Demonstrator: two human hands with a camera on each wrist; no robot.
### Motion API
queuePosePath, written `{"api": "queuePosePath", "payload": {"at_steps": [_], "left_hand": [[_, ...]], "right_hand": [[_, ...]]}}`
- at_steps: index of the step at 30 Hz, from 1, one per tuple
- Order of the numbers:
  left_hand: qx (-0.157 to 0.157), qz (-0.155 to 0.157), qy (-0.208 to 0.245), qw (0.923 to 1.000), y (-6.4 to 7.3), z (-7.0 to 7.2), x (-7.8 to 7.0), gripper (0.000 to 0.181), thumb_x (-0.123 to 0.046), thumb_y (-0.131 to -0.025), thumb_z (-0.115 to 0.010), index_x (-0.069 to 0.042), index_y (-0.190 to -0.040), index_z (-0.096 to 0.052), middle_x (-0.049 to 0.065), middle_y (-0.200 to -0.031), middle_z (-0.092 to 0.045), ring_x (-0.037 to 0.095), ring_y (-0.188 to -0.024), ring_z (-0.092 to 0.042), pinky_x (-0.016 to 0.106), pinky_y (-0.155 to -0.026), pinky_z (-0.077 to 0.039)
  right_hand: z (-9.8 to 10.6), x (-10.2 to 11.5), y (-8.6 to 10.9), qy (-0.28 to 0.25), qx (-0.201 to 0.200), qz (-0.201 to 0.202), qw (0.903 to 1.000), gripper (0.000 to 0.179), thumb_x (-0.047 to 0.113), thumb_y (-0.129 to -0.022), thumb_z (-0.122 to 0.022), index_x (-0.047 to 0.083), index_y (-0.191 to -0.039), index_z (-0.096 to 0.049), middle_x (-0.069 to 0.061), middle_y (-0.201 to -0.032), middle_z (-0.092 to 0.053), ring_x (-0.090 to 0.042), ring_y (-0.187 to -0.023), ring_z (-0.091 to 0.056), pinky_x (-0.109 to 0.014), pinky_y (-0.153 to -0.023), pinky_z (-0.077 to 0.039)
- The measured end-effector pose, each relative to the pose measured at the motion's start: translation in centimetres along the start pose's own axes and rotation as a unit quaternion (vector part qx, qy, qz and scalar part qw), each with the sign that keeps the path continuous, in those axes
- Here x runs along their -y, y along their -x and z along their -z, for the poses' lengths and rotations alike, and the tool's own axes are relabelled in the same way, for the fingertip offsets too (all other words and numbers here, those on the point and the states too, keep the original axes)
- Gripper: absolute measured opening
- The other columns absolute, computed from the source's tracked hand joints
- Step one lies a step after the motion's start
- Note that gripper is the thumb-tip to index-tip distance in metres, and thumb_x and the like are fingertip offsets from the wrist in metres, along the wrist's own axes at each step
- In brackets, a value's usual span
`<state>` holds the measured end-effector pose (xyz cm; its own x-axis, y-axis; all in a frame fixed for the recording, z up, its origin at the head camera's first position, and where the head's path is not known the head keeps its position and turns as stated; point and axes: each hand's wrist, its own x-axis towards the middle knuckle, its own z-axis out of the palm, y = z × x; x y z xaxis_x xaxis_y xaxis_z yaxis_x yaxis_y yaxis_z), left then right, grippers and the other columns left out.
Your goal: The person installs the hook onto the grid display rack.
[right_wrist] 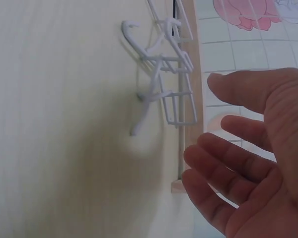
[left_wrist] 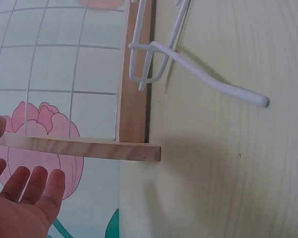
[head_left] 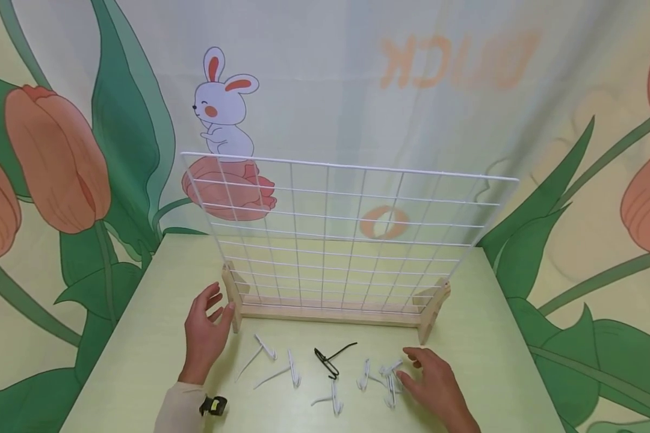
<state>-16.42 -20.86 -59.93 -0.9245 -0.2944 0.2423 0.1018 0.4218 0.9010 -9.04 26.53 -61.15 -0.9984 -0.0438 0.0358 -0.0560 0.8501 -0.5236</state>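
Note:
My left hand (head_left: 206, 332), fingers relaxed and holding nothing, is beside the left wooden foot (head_left: 232, 299) of a white wire grid rack (head_left: 343, 240). In the left wrist view its fingers spread near that foot, and a white wire hook (left_wrist: 208, 78) lies on the table. My right hand (head_left: 432, 383) hovers by a small cluster of white wire hooks (head_left: 391, 385) at the right. Seen from the right wrist, its fingers (right_wrist: 228, 173) are loosely bent with nothing between them, close to the hooks (right_wrist: 164, 74). A black wire hook (head_left: 327, 361) lies between the hands.
More white hooks (head_left: 292, 370) are scattered in front of the rack's wooden base bar (head_left: 330, 314). The grid leans back and stands tall behind them. A printed curtain (head_left: 325, 78) hangs beyond the pale table (head_left: 482, 319).

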Motion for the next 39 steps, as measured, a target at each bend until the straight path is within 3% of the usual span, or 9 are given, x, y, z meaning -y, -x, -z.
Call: {"api": "queuePosePath", "payload": {"at_steps": [3,5,9,12,14,22,32,39], "left_hand": [[-0.003,0.015,0.008,0.9999,-0.4,-0.3,0.5,0.055,-0.020,-0.104,-0.069,-0.011,-0.155,-0.049,0.012,-0.152,-0.055,0.034,-0.140,-0.057,0.041,-0.106,-0.054],[-0.004,0.027,0.010,0.9996,-0.6,-0.6,0.7,0.054,-0.022,-0.105,-0.068,-0.013,-0.154,-0.049,0.010,-0.152,-0.056,0.031,-0.140,-0.057,0.044,-0.107,-0.054],[-0.008,0.042,0.013,0.9990,-0.9,-1.0,1.2,0.052,-0.026,-0.105,-0.069,-0.016,-0.153,-0.052,0.007,-0.150,-0.058,0.027,-0.139,-0.058,0.023,-0.102,-0.056],[-0.012,0.045,0.023,0.9987,-1.1,-1.2,1.3,0.049,-0.026,-0.104,-0.070,-0.015,-0.150,-0.055,0.007,-0.147,-0.061,0.027,-0.137,-0.060,0.006,-0.092,-0.050],[-0.012,0.045,0.030,0.9985,-1.1,-1.3,1.4,0.048,-0.025,-0.104,-0.070,-0.014,-0.148,-0.056,0.008,-0.145,-0.062,0.027,-0.135,-0.061,0.001,-0.088,-0.047],[-0.009,0.051,0.032,0.9981,-1.2,-1.6,1.3,0.045,-0.030,-0.104,-0.069,-0.015,-0.145,-0.058,0.009,-0.141,-0.065,0.028,-0.132,-0.062,0.002,-0.085,-0.048],[-0.015,0.045,0.039,0.9981,-1.3,-1.7,1.2,0.040,-0.030,-0.104,-0.070,-0.012,-0.139,-0.063,0.013,-0.135,-0.069,0.028,-0.127,-0.064,0.001,-0.082,-0.047],[-0.019,0.038,0.033,0.9985,-1.4,-1.8,1.5,0.038,-0.029,-0.106,-0.067,-0.011,-0.138,-0.063,0.013,-0.133,-0.069,0.027,-0.124,-0.065,0.001,-0.082,-0.047]], "right_hand": [[-0.6,-0.1,0.1,0.000,-0.001,-0.007,1.0000,0.044,0.023,-0.085,-0.089,0.012,-0.125,-0.074,0.000,-0.107,-0.074,-0.017,-0.094,-0.071,-0.036,-0.082,-0.058],[-1.0,-0.2,0.2,0.001,-0.005,-0.009,0.9999,0.042,0.022,-0.085,-0.090,0.012,-0.122,-0.074,0.000,-0.102,-0.073,-0.016,-0.092,-0.070,-0.035,-0.082,-0.058],[-1.7,-0.4,0.4,0.008,-0.013,-0.021,0.9997,0.036,0.022,-0.085,-0.089,0.014,-0.117,-0.075,0.004,-0.097,-0.072,-0.012,-0.088,-0.065,-0.035,-0.081,-0.056],[-2.2,-0.5,0.5,0.003,-0.010,-0.035,0.9993,0.033,0.023,-0.086,-0.088,0.016,-0.116,-0.075,0.007,-0.094,-0.069,-0.008,-0.085,-0.061,-0.033,-0.079,-0.054],[-2.4,-0.5,0.5,-0.007,-0.010,-0.046,0.9989,0.033,0.023,-0.086,-0.088,0.016,-0.116,-0.075,0.009,-0.093,-0.069,-0.007,-0.083,-0.061,-0.031,-0.078,-0.054],[-2.7,-0.2,0.6,-0.025,-0.041,-0.063,0.9969,0.028,0.019,-0.086,-0.088,0.016,-0.110,-0.075,0.007,-0.093,-0.073,-0.008,-0.082,-0.066,-0.030,-0.076,-0.055],[-3.1,-0.4,0.5,-0.025,-0.030,-0.088,0.9953,0.022,0.022,-0.086,-0.087,0.017,-0.104,-0.074,0.008,-0.090,-0.071,-0.007,-0.081,-0.060,-0.032,-0.075,-0.051],[-3.9,-0.7,0.6,-0.007,-0.043,-0.060,0.9973,0.016,0.021,-0.086,-0.087,0.018,-0.099,-0.077,0.011,-0.085,-0.065,-0.005,-0.075,-0.053,-0.028,-0.069,-0.047]]}}
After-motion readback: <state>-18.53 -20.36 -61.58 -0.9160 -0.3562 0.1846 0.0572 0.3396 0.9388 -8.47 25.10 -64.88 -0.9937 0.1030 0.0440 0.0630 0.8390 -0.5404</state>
